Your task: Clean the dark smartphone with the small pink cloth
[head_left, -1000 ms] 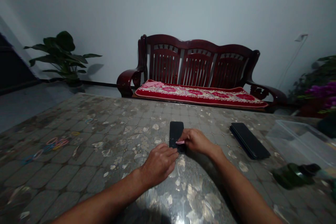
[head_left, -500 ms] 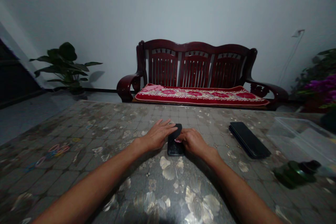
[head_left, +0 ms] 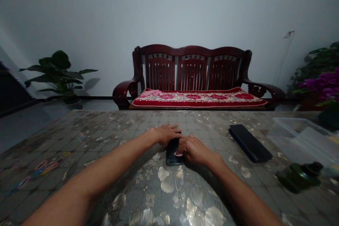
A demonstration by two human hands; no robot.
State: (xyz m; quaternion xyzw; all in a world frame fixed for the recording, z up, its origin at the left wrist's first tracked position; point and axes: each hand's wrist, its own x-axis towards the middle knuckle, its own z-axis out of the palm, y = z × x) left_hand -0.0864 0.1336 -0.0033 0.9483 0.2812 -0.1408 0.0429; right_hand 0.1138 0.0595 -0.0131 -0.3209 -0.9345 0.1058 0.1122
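Observation:
A dark smartphone (head_left: 172,159) lies flat on the patterned tablecloth in the middle, its near end towards me. My left hand (head_left: 166,135) rests across its far end, fingers stretched out and spread, covering that part. Over the right edge of the phone, my right hand (head_left: 192,149) has its fingers closed on a small pink cloth (head_left: 178,154), pressed against the screen. Only a little of the pink cloth shows beneath the fingers.
To the right lie a black phone case (head_left: 250,143), a green bottle (head_left: 299,176) on its side and a clear plastic box (head_left: 280,136). Several coloured rubber bands (head_left: 45,167) are scattered at left. A wooden bench (head_left: 190,67) stands beyond the table.
My right hand has slid with the pink cloth slightly towards the phone's near end. My left hand has shifted a little towards its far end. The camera view has tilted slightly.

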